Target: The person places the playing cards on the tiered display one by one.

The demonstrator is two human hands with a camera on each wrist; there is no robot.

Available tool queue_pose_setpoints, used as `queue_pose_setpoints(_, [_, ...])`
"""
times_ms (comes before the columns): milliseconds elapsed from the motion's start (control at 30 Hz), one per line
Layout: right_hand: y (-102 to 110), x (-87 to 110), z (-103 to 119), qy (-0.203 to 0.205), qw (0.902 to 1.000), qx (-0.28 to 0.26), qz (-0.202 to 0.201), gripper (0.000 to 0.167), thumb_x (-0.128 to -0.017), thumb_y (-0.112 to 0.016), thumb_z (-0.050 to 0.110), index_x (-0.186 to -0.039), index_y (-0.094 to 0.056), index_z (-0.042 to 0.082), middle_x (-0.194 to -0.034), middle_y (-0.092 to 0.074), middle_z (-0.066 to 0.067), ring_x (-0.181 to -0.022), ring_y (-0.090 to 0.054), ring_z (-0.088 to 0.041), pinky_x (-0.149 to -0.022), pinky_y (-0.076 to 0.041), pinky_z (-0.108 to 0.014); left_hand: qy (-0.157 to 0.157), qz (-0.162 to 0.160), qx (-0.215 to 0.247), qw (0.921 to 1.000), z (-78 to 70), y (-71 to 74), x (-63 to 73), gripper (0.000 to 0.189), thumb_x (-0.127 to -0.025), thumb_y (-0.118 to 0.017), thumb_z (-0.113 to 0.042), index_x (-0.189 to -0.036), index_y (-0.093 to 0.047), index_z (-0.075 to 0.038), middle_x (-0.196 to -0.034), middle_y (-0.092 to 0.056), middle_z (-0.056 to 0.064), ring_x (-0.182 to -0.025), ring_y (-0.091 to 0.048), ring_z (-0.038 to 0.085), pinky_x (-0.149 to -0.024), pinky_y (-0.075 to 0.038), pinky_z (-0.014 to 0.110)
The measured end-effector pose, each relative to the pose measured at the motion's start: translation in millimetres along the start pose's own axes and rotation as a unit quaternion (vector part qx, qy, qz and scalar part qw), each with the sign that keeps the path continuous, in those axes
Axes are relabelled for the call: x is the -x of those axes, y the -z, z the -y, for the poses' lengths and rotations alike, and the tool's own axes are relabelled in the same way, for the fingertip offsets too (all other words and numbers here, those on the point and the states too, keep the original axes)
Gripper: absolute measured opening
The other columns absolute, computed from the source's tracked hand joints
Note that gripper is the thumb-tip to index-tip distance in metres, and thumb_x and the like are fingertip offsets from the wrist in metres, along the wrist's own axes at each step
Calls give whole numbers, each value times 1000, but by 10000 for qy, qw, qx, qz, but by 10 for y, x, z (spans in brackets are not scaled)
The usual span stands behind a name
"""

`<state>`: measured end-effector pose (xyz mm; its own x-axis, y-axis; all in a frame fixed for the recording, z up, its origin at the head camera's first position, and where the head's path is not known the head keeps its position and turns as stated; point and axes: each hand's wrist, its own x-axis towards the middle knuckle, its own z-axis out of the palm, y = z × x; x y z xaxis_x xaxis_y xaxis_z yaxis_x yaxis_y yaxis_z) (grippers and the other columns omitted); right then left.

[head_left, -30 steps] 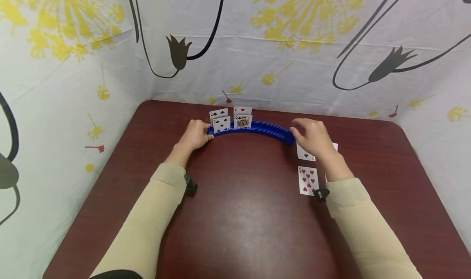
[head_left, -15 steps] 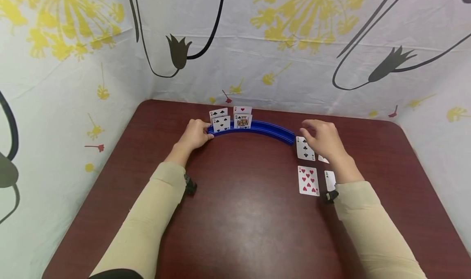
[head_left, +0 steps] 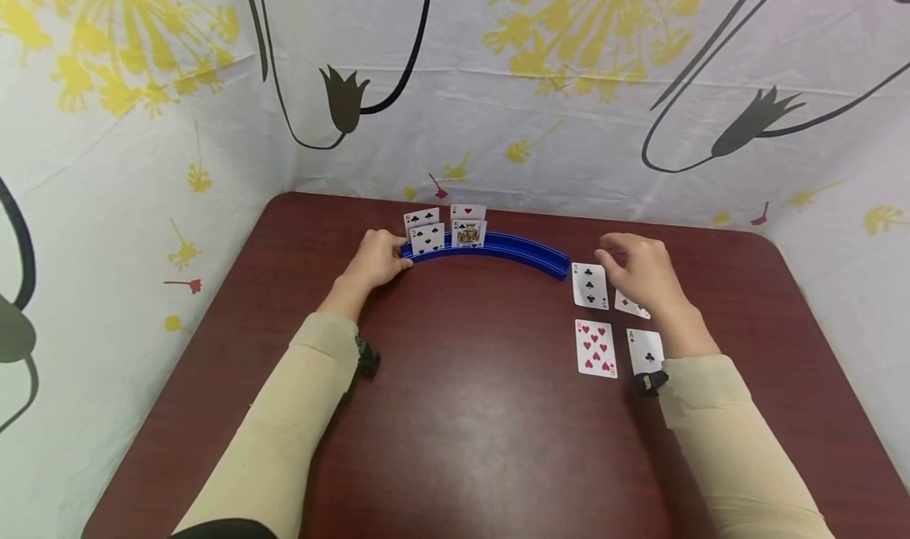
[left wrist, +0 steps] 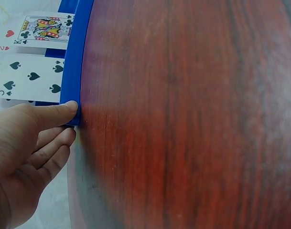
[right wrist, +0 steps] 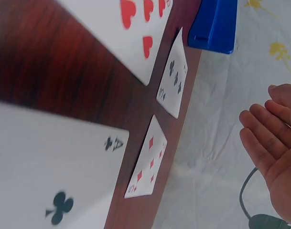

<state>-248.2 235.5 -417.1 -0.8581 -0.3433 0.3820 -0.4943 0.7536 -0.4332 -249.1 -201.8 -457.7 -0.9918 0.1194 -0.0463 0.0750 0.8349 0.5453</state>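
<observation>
My left hand (head_left: 374, 258) pinches the left end of a curved blue card holder (head_left: 526, 253), thumb in front. In the holder stand the five of spades (left wrist: 34, 77) and the king of clubs (head_left: 469, 235). Behind the king shows the two of hearts (head_left: 468, 211), and behind the five a partly hidden black-suited card (head_left: 422, 218). My right hand (head_left: 637, 269) hangs loosely curled with nothing in it, above the table right of the holder. Nearest it lie the three of clubs (head_left: 590, 286) and the five of diamonds (right wrist: 147, 162), which the hand partly covers in the head view.
Closer to me lie the eight of hearts (head_left: 596, 349) and the ace of clubs (head_left: 645, 349), both face up. The brown table (head_left: 469, 412) is bounded by a patterned white cloth (head_left: 455, 128) behind and at the sides.
My right hand has moved right, away from the holder's right end, uncovering the three of clubs and more of the ace and the five of diamonds. The left hand stays put.
</observation>
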Motion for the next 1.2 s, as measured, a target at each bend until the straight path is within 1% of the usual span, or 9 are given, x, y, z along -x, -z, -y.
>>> queue_pose_setpoints(367, [82, 88, -158, -227, 9996, 7, 161, 25, -95, -68, 8, -113, -70, -8, -109, -69, -28, -92, -70, -44, -80, -55, -57, 46, 40, 102, 9999, -5, 15, 8, 49, -91, -77, -12, -136, -62, 2, -112, -72, 21, -98, -68, 28, -86, -58, 41])
queue_pose_setpoints(633, [131, 141, -254, -599, 9962, 220, 593, 31, -97, -68, 11, -119, -67, -10, -114, -68, -30, -98, -68, -46, -84, -53, -59, 93, 67, 136, 9998, -7, 11, 10, 50, -92, -77, -12, -137, -61, 3, -113, -71, 22, -100, -68, 28, -87, -57, 41])
queue_pose_setpoints(800, [163, 189, -326, -582, 9946, 360, 779, 35, -96, -69, 15, -120, -66, -11, -113, -67, -32, -99, -67, -47, -85, -51, -60, 39, 34, 129, 9999, -4, 9, 5, 49, -91, -78, -12, -135, -62, 3, -110, -72, 21, -97, -68, 28, -85, -58, 40])
queue_pose_setpoints(967, [178, 232, -389, -686, 9915, 370, 1043, 41, -95, -70, 16, -124, -63, -12, -115, -66, -34, -102, -64, -48, -86, -49, -62, 48, 27, 130, 9999, -6, 5, 7, 49, -91, -77, -12, -136, -62, 3, -111, -72, 21, -98, -68, 28, -86, -58, 40])
queue_pose_setpoints(1200, [175, 284, -476, -817, 9863, 441, 1362, 48, -94, -72, 19, -128, -60, -13, -124, -61, -35, -113, -57, -51, -93, -45, -65, 108, 40, 141, 9998, -3, -4, 7, 50, -92, -76, -12, -137, -61, 2, -112, -71, 21, -99, -68, 28, -86, -57, 41])
